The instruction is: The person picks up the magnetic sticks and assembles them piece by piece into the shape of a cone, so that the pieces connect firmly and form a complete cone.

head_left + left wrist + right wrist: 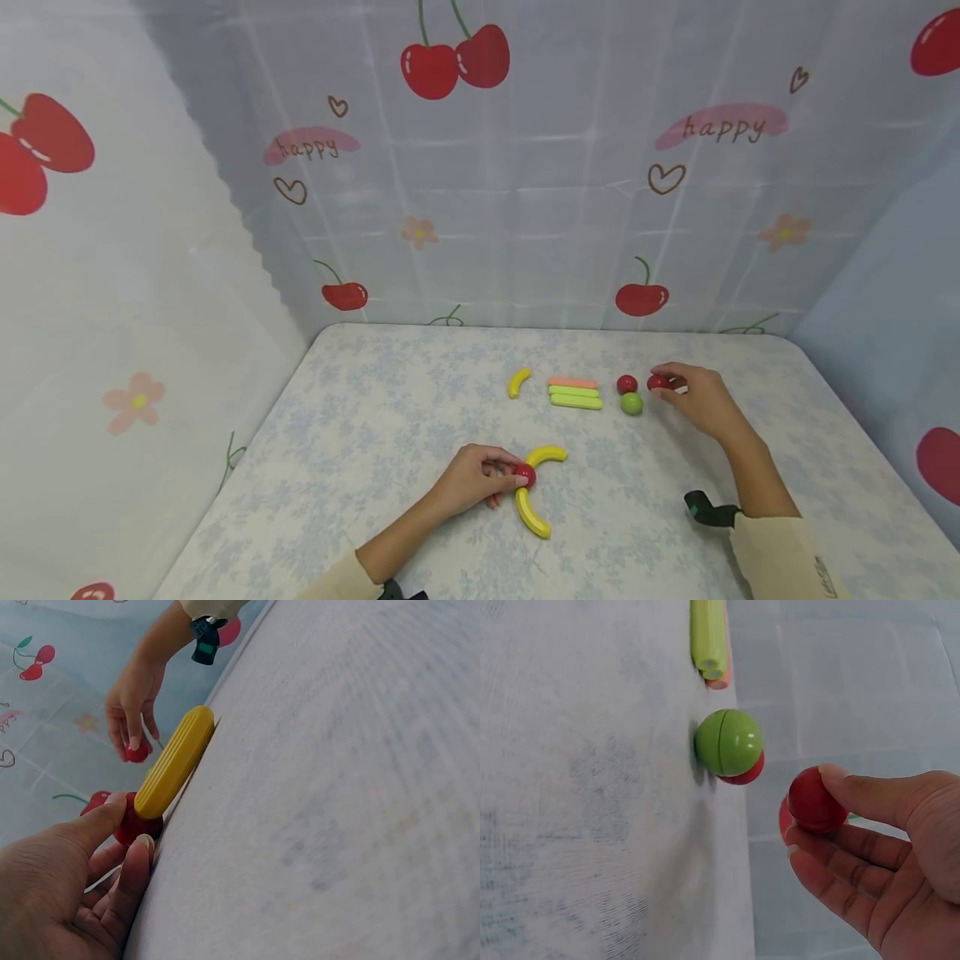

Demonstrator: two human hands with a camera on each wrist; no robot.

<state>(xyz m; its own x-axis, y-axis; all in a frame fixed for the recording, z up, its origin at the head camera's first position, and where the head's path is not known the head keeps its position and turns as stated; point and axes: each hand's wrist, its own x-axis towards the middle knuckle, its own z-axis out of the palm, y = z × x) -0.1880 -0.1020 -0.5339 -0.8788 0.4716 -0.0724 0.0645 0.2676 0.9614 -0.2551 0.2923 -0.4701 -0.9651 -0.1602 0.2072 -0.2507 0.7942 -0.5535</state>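
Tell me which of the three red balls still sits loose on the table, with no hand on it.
The red ball beside the green ball. The right hand pinches another red ball, and the left hand holds the third between two yellow curved pieces.

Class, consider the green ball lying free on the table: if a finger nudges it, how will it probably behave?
The green ball is round and glossy, so it would probably roll and may slip from fingers. It looks hard and small, likely light. The cloth-covered table might slow it.
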